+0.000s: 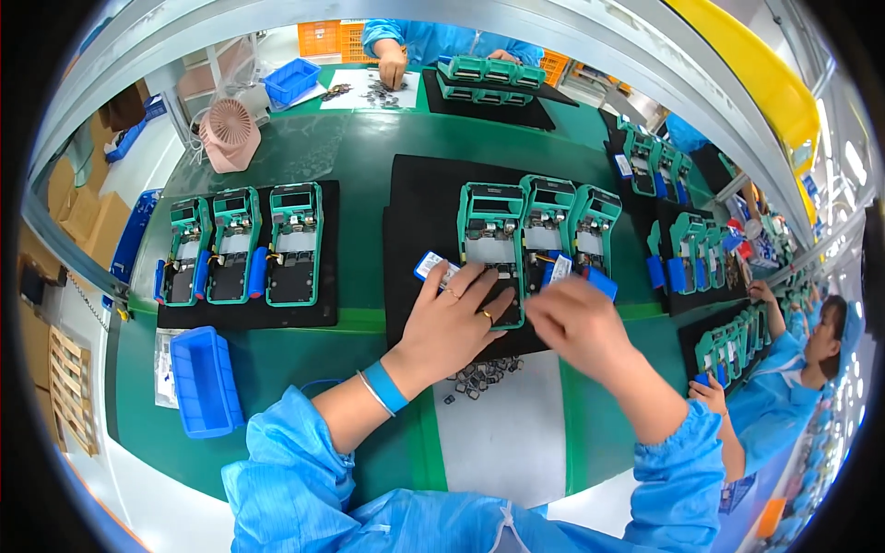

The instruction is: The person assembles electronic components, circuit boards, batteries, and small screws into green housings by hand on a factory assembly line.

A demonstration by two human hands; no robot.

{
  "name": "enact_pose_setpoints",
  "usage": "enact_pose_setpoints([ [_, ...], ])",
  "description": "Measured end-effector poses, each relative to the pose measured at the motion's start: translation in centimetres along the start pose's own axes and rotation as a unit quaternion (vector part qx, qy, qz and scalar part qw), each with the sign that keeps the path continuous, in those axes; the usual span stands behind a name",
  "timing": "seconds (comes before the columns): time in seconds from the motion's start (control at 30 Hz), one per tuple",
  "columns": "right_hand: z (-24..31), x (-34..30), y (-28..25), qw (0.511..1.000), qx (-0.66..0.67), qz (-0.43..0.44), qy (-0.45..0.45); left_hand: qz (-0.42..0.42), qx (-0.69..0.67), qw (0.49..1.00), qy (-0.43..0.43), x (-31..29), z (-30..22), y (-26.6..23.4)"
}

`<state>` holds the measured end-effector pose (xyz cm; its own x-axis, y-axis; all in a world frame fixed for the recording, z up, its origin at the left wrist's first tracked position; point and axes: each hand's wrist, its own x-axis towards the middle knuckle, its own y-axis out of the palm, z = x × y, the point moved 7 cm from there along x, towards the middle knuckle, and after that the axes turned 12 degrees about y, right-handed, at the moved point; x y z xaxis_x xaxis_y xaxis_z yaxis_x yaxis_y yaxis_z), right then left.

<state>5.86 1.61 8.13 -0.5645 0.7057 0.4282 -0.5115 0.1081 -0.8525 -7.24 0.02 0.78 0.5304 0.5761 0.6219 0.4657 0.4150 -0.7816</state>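
Note:
Three green-framed device housings (491, 240) with exposed circuit parts stand side by side on a black mat (410, 212). My left hand (452, 323) is over the lower part of the leftmost one, its fingers spread and touching the frame area. Beside those fingers lies a blue battery pack (431, 265) with a white label. Just right of the same housing is my right hand (585, 327), slightly blurred, fingers drawn together in a pinch; what they hold is hidden. More blue battery packs (601, 284) show behind it. Small dark square parts (489, 373) are heaped below on a white sheet (502, 433).
Three similar housings (230, 244) with blue packs stand on a mat at left, above a blue bin (205, 382). A pink fan (230, 134) sits farther back. Across the table a co-worker's hand (392, 66) is over small parts; another person (784, 396) works at right.

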Motion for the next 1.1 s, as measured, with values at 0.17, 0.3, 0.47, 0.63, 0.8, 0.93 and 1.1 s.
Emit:
enact_pose_setpoints([
  [0.17, -1.4, 3.9, 3.7, 0.986, -0.121, -0.076, -0.084, -0.009, -0.005, 1.0, -0.011, -0.1, 0.0, 0.3],
  [0.3, -1.8, 4.7, 5.3, 0.958, -0.238, -0.106, -0.119, -0.034, 0.016, 0.999, -0.014, -0.1, -0.4, 0.2],
  [0.47, -1.0, 5.3, 5.8, 0.941, -0.298, -0.091, -0.133, -0.052, 0.036, 0.998, -0.015, -0.5, -0.3, 0.4],
  [0.63, -0.2, 5.9, 6.0, 0.916, -0.367, -0.066, -0.145, -0.084, 0.024, 0.996, -0.014, -0.5, -0.2, -0.1],
  [0.8, -0.3, 7.0, 5.5, 0.922, -0.359, -0.049, -0.138, -0.095, 0.009, 0.995, -0.013, -0.6, -0.3, -0.3],
  [0.93, -0.9, 7.4, 5.3, 0.917, -0.386, -0.038, -0.094, -0.063, 0.046, 0.997, -0.007, -0.5, -0.8, 0.3],
  [1.1, -0.4, 6.6, 4.1, 0.954, -0.282, -0.076, -0.068, -0.046, 0.041, 0.998, -0.012, -0.5, -0.1, 0.0],
])
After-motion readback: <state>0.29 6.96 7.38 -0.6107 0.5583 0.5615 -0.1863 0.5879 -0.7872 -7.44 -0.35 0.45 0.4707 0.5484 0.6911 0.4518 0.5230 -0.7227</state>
